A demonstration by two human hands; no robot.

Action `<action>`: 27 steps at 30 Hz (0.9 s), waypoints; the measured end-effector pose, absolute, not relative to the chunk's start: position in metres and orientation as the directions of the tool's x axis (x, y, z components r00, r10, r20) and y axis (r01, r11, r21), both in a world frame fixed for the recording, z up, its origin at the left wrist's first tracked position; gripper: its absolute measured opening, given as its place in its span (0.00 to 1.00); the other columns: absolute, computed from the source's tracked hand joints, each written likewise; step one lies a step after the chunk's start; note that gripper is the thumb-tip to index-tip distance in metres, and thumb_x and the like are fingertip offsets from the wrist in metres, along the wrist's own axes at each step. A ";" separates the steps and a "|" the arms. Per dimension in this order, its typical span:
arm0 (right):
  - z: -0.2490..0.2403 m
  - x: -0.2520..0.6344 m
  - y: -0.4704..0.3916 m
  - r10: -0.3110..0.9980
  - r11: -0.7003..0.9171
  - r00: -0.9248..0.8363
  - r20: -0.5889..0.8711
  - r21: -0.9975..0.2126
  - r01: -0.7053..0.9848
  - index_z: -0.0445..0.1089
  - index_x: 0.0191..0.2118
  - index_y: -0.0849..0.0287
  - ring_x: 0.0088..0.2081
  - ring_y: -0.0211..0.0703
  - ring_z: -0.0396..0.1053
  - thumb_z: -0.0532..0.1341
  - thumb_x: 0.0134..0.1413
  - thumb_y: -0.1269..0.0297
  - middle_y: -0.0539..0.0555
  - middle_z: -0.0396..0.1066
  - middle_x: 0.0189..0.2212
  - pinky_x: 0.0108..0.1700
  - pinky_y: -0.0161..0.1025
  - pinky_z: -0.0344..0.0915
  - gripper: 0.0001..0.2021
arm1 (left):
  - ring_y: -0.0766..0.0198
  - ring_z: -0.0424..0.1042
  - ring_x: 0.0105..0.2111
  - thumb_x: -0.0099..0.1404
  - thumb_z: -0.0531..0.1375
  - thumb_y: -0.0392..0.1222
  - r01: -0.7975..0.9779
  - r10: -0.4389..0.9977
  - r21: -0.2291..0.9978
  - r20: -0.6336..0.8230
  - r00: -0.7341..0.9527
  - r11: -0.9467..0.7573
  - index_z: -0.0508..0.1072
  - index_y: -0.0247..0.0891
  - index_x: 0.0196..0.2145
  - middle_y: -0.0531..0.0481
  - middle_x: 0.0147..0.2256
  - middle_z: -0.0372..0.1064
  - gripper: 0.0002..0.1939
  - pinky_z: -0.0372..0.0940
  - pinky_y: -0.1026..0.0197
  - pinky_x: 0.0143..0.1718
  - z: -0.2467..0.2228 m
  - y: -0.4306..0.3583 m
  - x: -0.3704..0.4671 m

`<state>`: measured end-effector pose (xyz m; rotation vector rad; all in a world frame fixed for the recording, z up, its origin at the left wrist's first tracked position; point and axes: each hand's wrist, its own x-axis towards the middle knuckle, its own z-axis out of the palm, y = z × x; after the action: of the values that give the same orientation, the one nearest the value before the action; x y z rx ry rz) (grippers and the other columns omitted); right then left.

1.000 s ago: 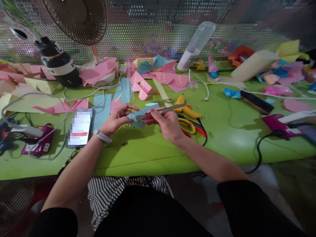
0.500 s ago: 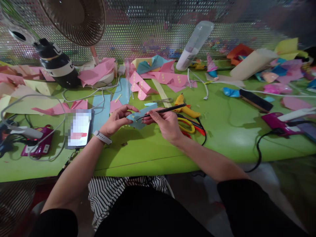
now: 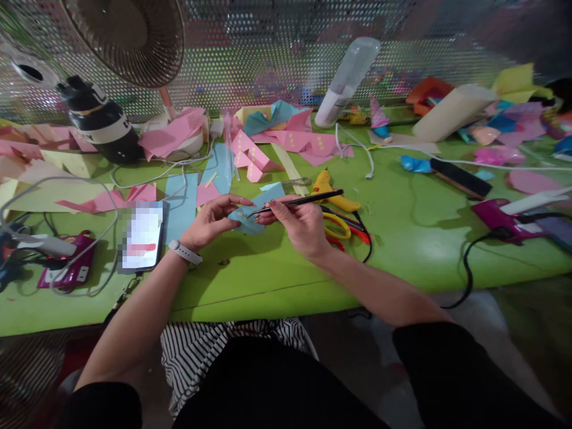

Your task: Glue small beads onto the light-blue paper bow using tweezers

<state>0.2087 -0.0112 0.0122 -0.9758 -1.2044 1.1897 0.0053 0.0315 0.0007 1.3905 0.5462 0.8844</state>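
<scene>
A folded piece of blue paper (image 3: 255,221) with small yellow marks is held between my hands, above the green table (image 3: 250,274). My left hand (image 3: 213,220) pinches its left edge between thumb and fingers. In my right hand (image 3: 301,225) is a slim black tool (image 3: 313,197), probably tweezers, its thin tip touching the paper near the yellow marks. Fingers of the right hand also lie against the paper's right side. Just beyond, a pink folded paper (image 3: 252,156) bears similar yellow marks.
Right of my right hand lie yellow-handled scissors (image 3: 337,226) and a yellow glue gun (image 3: 333,192). A phone (image 3: 142,237) and a purple power strip (image 3: 74,259) are at the left. Behind stand a fan (image 3: 129,36), a black bottle (image 3: 105,125) and a tilted clear bottle (image 3: 348,80).
The black tool has shifted slightly to the right and lies a bit flatter. Both hands keep their grips on paper and tool; the camera view has moved a little.
</scene>
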 end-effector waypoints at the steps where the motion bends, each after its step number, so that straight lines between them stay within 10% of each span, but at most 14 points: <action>1: 0.012 0.209 -0.011 0.987 0.151 -0.030 0.157 -0.978 -0.142 0.73 0.33 0.57 0.29 0.44 0.79 0.69 0.50 0.46 0.50 0.78 0.25 0.37 0.44 0.81 0.18 | 0.65 0.76 0.32 0.56 0.68 0.37 -0.204 0.795 0.978 0.164 0.585 -0.051 0.75 0.37 0.45 0.50 0.32 0.77 0.18 0.70 0.64 0.36 0.000 0.032 0.005; 27: 0.011 0.208 -0.013 0.957 0.287 0.010 0.289 -0.945 -0.155 0.73 0.34 0.56 0.25 0.41 0.77 0.68 0.52 0.48 0.48 0.77 0.23 0.32 0.41 0.80 0.16 | 0.68 0.75 0.31 0.55 0.68 0.34 -0.273 0.816 0.962 0.151 0.558 0.009 0.76 0.36 0.44 0.50 0.34 0.78 0.18 0.71 0.66 0.35 0.002 0.030 0.006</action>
<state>0.2079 -0.0131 0.0107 -0.8759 -1.2288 1.0705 0.0060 0.0298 0.0021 1.2950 0.5328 0.9166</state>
